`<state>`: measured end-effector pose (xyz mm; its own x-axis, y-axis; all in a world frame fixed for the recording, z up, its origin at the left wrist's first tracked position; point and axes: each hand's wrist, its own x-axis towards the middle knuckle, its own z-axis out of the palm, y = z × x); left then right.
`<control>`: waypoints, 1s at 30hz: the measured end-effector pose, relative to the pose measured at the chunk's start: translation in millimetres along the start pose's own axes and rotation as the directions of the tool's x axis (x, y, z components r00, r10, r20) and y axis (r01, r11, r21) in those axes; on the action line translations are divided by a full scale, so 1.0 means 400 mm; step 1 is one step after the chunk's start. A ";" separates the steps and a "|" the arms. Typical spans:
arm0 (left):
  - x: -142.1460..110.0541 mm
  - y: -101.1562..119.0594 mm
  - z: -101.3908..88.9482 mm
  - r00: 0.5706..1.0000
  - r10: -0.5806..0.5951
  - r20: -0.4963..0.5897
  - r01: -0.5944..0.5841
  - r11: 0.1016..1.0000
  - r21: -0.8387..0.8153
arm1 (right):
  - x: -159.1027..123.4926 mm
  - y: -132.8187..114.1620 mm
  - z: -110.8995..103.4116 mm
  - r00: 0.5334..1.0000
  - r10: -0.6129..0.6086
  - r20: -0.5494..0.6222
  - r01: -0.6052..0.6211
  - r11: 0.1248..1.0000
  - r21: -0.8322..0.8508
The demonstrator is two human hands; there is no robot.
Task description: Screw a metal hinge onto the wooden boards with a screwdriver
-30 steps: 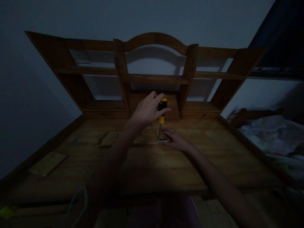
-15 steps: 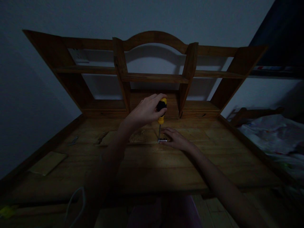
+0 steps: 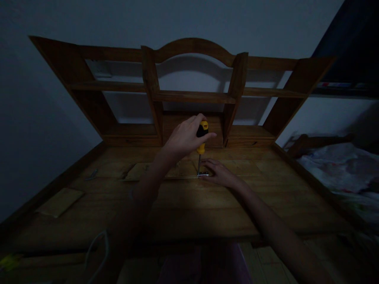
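My left hand (image 3: 185, 136) is wrapped round the yellow and black handle of a screwdriver (image 3: 201, 146) that stands upright. Its metal shaft points down onto a small metal bracket (image 3: 203, 174) on a flat wooden board (image 3: 154, 171). My right hand (image 3: 220, 173) lies beside the bracket with its fingers flat and stretched out, pressing on the board and touching the bracket's right end. Both rest on a wooden desk top (image 3: 189, 201). The room is dim.
A wooden hutch with shelves (image 3: 192, 94) stands at the back of the desk against the wall. A smaller wooden piece (image 3: 59, 202) and a small metal part (image 3: 91, 175) lie at the left. A white cable (image 3: 94, 252) hangs at the front left. Bedding (image 3: 340, 173) is at the right.
My left hand has turned on the screwdriver handle, the fingers shifting round it. The right hand and the bracket have stayed in place.
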<state>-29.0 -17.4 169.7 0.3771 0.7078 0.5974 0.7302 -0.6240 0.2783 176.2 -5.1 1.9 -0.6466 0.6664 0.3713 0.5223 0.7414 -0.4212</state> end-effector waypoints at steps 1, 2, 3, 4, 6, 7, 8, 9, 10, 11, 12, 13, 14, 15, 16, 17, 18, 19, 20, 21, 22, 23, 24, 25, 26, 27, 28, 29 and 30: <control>0.001 0.000 0.003 1.000 -0.010 -0.015 0.010 1.000 0.014 | 0.000 -0.001 -0.001 1.000 0.001 0.002 -0.001 1.000 0.001; 0.002 0.000 0.006 0.999 -0.017 -0.031 0.018 0.999 0.028 | -0.001 -0.002 -0.003 1.000 0.001 0.003 -0.001 1.000 0.001; 0.003 0.001 0.007 0.999 -0.021 -0.046 0.023 0.999 0.040 | -0.001 -0.003 -0.004 1.000 0.001 0.006 -0.001 1.000 0.001; 0.004 0.001 0.008 0.998 -0.021 -0.055 0.023 0.999 0.048 | -0.002 -0.003 -0.004 1.000 0.002 0.006 -0.002 1.000 0.000; 0.005 0.002 0.008 0.998 -0.011 -0.061 0.014 0.998 0.053 | -0.003 -0.003 -0.004 1.000 0.002 0.004 -0.002 1.000 0.002; 0.006 0.002 0.006 0.998 -0.005 -0.060 0.008 0.999 0.051 | -0.003 -0.002 -0.003 1.000 0.001 0.004 -0.001 1.000 0.003; 0.006 0.002 0.005 0.998 -0.001 -0.058 0.003 0.999 0.047 | -0.003 0.000 -0.002 1.000 0.001 0.003 -0.001 1.000 0.002; 0.007 0.002 0.003 0.998 0.002 -0.056 0.000 0.999 0.042 | -0.003 0.001 0.000 1.000 0.000 0.003 0.000 1.000 -0.001; 0.007 0.001 0.001 0.999 0.004 -0.053 -0.002 0.999 0.035 | -0.002 0.002 0.001 1.000 0.000 0.004 0.000 1.000 -0.004; 0.007 0.001 0.000 0.999 0.005 -0.050 -0.003 1.000 0.027 | -0.002 0.004 0.002 1.000 -0.002 0.003 0.002 1.000 -0.007; 0.007 0.000 -0.002 0.999 0.005 -0.046 -0.005 1.000 0.019 | -0.002 0.004 0.003 1.000 -0.004 0.002 0.004 1.000 -0.008; 0.006 0.000 -0.004 0.999 0.006 -0.040 -0.006 1.000 0.009 | -0.002 0.005 0.003 1.000 -0.007 -0.002 0.007 1.000 -0.005; 0.006 0.000 -0.006 0.999 0.008 -0.035 -0.008 1.000 -0.002 | -0.002 0.005 0.003 1.000 -0.010 -0.005 0.010 1.000 0.000; 0.005 0.000 -0.009 1.000 0.012 -0.028 -0.012 1.000 -0.015 | -0.002 0.005 0.003 1.000 -0.011 -0.006 0.011 1.000 0.006; 0.004 0.001 -0.012 1.000 0.016 -0.018 -0.017 0.999 -0.028 | -0.002 0.005 0.002 1.000 -0.010 -0.007 0.010 1.000 0.010; 0.003 0.003 -0.015 1.000 0.021 -0.007 -0.021 0.999 -0.039 | -0.002 0.004 0.001 1.000 -0.007 -0.005 0.007 1.000 0.013; 0.002 0.004 -0.017 1.000 0.025 0.003 -0.025 0.998 -0.049 | -0.002 0.004 0.000 1.000 -0.003 -0.003 0.003 1.000 0.014; 0.001 0.005 -0.020 1.000 0.027 0.015 -0.027 0.998 -0.056 | -0.002 0.003 -0.001 1.000 0.001 0.000 -0.001 1.000 0.014; 0.000 0.006 -0.021 0.999 0.026 0.026 -0.025 0.998 -0.059 | -0.002 0.002 -0.002 1.000 0.002 0.002 -0.002 1.000 0.014; -0.001 0.006 -0.021 0.999 0.021 0.040 -0.019 0.998 -0.061 | -0.002 0.002 -0.003 1.000 0.003 0.003 -0.003 1.000 0.015; -0.002 0.006 -0.020 0.998 0.014 0.056 -0.010 0.998 -0.062 | -0.002 0.002 -0.003 1.000 0.001 0.004 -0.001 1.000 0.015; -0.002 0.004 -0.018 0.997 0.004 0.073 0.000 0.998 -0.063 | -0.001 0.002 -0.003 1.000 0.000 0.005 0.000 1.000 0.015; -0.003 0.001 -0.015 0.996 -0.008 0.090 0.014 0.998 -0.065 | -0.001 0.003 -0.002 1.000 0.000 0.006 0.000 1.000 0.013; -0.003 -0.002 -0.012 0.994 -0.023 0.105 0.030 0.997 -0.069 | -0.001 0.003 -0.001 1.000 0.002 0.008 -0.002 1.000 0.010; -0.003 -0.006 -0.009 0.993 -0.039 0.114 0.048 0.996 -0.074 | -0.001 0.004 0.000 1.000 0.005 0.008 -0.005 1.000 0.006; -0.003 -0.009 -0.007 0.991 -0.053 0.120 0.063 0.995 -0.080 | -0.001 0.005 0.002 1.000 0.008 0.009 -0.008 1.000 0.002; -0.003 -0.011 -0.005 0.991 -0.065 0.121 0.076 0.993 -0.087 | -0.001 0.006 0.003 1.000 0.010 0.008 -0.010 1.000 -0.001; -0.002 -0.013 -0.004 0.991 -0.070 0.118 0.082 0.992 -0.095 | -0.001 0.007 0.003 1.000 0.009 0.008 -0.009 1.000 -0.001; -0.002 -0.014 -0.003 0.991 -0.069 0.113 0.081 0.991 -0.103 | -0.001 0.007 0.004 1.000 0.006 0.007 -0.006 1.000 0.003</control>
<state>-34.0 -15.0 168.7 0.3878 0.7823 0.4875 0.6958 -0.5954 0.4017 177.1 -3.4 -0.7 -0.6472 0.6702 0.3632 0.5247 0.7373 -0.4256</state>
